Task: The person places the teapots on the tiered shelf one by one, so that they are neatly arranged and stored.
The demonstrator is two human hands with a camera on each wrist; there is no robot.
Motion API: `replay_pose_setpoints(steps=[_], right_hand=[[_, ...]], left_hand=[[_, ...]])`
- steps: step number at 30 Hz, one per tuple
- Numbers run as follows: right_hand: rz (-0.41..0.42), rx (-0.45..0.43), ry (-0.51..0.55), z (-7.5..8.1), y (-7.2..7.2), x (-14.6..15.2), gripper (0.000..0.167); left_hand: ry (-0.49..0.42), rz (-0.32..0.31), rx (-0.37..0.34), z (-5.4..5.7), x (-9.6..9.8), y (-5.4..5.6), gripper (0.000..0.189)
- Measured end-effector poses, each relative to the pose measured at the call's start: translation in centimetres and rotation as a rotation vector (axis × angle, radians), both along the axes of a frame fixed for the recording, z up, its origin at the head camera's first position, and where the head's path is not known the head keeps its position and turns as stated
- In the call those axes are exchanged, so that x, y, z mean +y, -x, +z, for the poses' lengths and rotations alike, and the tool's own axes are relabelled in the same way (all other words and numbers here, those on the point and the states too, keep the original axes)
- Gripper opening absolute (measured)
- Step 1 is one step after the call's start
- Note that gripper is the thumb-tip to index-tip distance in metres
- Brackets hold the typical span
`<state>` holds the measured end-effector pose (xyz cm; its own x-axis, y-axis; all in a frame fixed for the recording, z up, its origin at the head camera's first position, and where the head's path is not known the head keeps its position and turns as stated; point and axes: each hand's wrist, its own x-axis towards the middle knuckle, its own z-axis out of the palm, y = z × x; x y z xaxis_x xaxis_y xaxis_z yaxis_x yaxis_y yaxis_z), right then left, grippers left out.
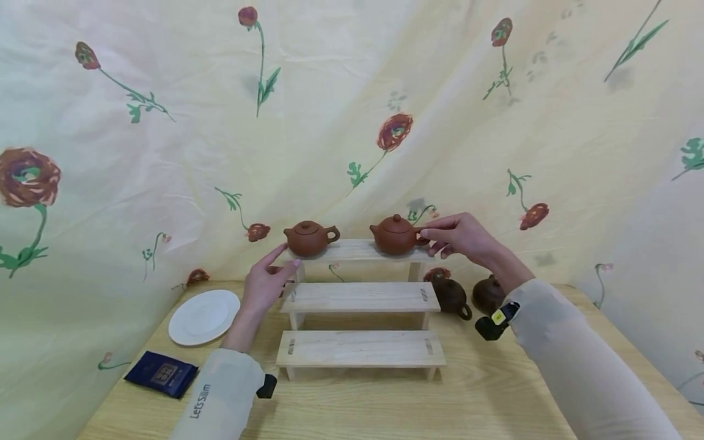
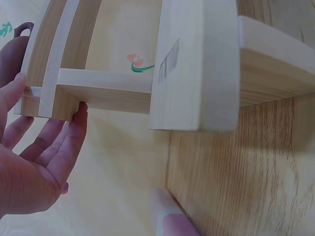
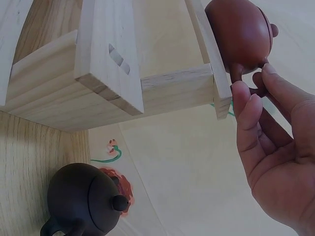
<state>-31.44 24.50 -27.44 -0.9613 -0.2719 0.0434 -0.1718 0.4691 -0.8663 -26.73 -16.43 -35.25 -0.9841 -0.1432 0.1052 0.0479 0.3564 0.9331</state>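
A three-step wooden stand (image 1: pixel 360 297) carries two reddish-brown clay teapots on its top step. My right hand (image 1: pixel 464 235) pinches the handle of the right teapot (image 1: pixel 393 237), which sits at the right end of that step, spout to the left. In the right wrist view, thumb and fingers (image 3: pixel 248 105) close round the handle. At the step's left end, my left hand (image 1: pixel 265 282) holds the board's end, just beside the left teapot (image 1: pixel 308 239). The left wrist view has the thumb on one side of the board and the other fingers (image 2: pixel 74 137) against its end and far side.
Two dark brown teapots stand on the table behind the stand's right side, one (image 1: pixel 452 298) close to it, the other (image 1: pixel 487 294) partly behind my right wrist. On the left lie a white plate (image 1: pixel 189 318) and a dark blue packet (image 1: pixel 162 373). Floral cloth (image 1: pixel 330 122) hangs behind.
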Motion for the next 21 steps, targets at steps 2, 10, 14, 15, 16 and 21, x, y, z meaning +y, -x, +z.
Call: replay_pose_setpoints(steps=[2, 10, 14, 15, 16, 21], right_hand=[[-0.002, 0.001, 0.001, -0.06, 0.02, -0.07, 0.04], [-0.002, 0.005, 0.011, -0.32, 0.19, -0.42, 0.039], [-0.009, 0.01, -0.01, -0.33, -0.04, -0.21, 0.039], [-0.011, 0.011, -0.018, -0.32, -0.14, -0.12, 0.039], [-0.014, 0.013, -0.024, -0.27, -0.26, -0.05, 0.038], [-0.021, 0.018, -0.034, -0.09, -0.6, 0.34, 0.039]], left_hand=[[0.003, -0.002, 0.0, 0.02, -0.06, -0.05, 0.064], [0.009, -0.002, 0.026, -0.13, -0.2, -0.11, 0.064], [0.015, 0.0, 0.018, -0.26, -0.08, -0.13, 0.064], [0.015, 0.0, 0.017, -0.26, -0.05, -0.16, 0.064], [0.012, 0.001, 0.014, -0.25, 0.0, -0.18, 0.064], [0.01, 0.005, 0.025, 0.01, 0.11, -0.34, 0.064]])
